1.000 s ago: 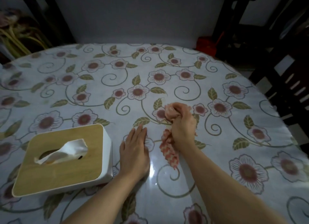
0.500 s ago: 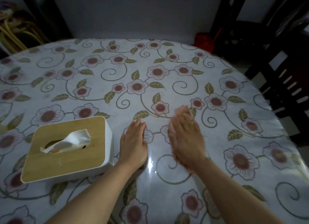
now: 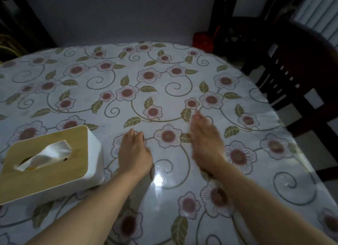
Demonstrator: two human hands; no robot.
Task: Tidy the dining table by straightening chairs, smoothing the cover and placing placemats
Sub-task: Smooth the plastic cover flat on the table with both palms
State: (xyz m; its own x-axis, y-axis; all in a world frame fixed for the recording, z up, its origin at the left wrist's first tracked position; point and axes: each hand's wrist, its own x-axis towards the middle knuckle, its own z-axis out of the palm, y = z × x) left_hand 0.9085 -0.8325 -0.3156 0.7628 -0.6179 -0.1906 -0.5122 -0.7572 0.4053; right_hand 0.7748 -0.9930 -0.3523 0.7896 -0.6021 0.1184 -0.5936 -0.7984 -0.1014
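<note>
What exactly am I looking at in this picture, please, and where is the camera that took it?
There is no machine here: a person is working with bare hands, and the one camera sits on that person's head, looking forward and down. That is why both forearms reach in from the bottom edge. The left hand rests on the flowered table cover, its fingertips bent down. The right hand is flat with straight fingers, blurred by motion, low over the cover; whether it touches is unclear. Neither hand holds anything. To the left stands a white tissue box with a wooden lid and a tissue poking out. A dark wooden chair stands at the table's right side. No placemats are visible.
</note>
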